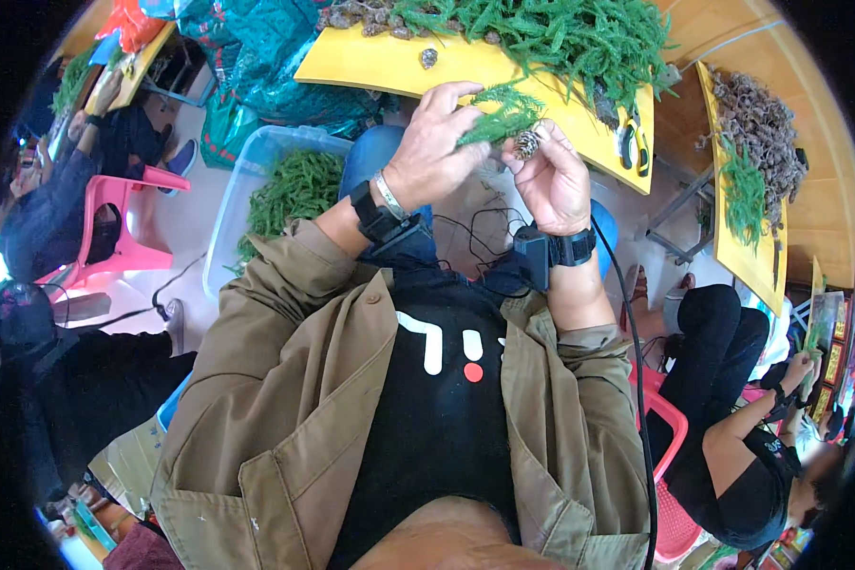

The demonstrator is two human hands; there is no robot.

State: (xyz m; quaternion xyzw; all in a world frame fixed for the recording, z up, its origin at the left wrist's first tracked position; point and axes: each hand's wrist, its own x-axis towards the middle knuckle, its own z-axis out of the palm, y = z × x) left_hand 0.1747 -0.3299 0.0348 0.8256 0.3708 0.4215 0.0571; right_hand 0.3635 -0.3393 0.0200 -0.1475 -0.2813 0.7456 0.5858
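Observation:
Both hands are raised close together at the near edge of a yellow table (394, 68). Green artificial pine sprig (505, 116) is gripped by my left hand (437, 142), its fingers closed round the stem end. My right hand (553, 185) pinches a small brown pine cone (525, 144) between thumb and fingers, right beside the sprig. Whether cone and sprig touch, I cannot tell. Another pine cone (428, 58) lies alone on the table just beyond my left hand. A heap of green sprigs (579, 43) covers the table's far right part.
Pliers (634, 147) with black and yellow handles lie at the table's right edge. A clear bin (233, 204) of green sprigs stands by my left leg. Brown cones pile on another yellow table (755, 133). Other people sit left and right; a black cable (636, 332) runs past my right arm.

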